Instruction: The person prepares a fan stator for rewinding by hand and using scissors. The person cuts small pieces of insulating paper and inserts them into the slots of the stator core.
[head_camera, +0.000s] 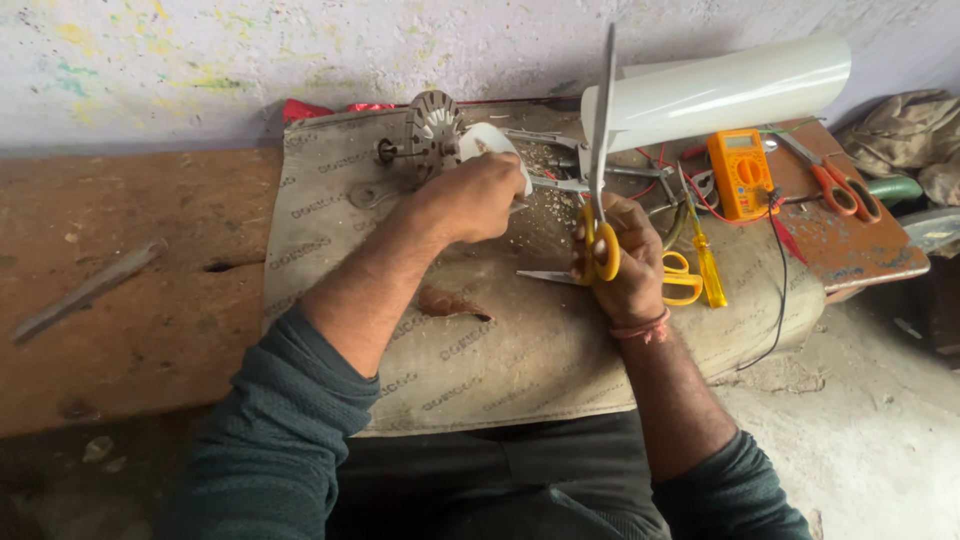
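Scissors (603, 150) gripped in right hand (620, 262) | left hand (478, 195) fingers closed, seemingly around white piece (487, 140)

Left hand (480, 195) gripping a white sheet piece (492, 143) beside a metal motor core (432, 130), right hand (622, 255) closed on upright yellow-handled scissors (602, 150), white roll (720, 92) far right, orange multimeter (740, 172) beside it.

Open sacking (480, 370) near the body, bare board (130, 300) to the left; white roll (730, 90), multimeter (740, 172), screwdriver (708, 262) crowding the right.
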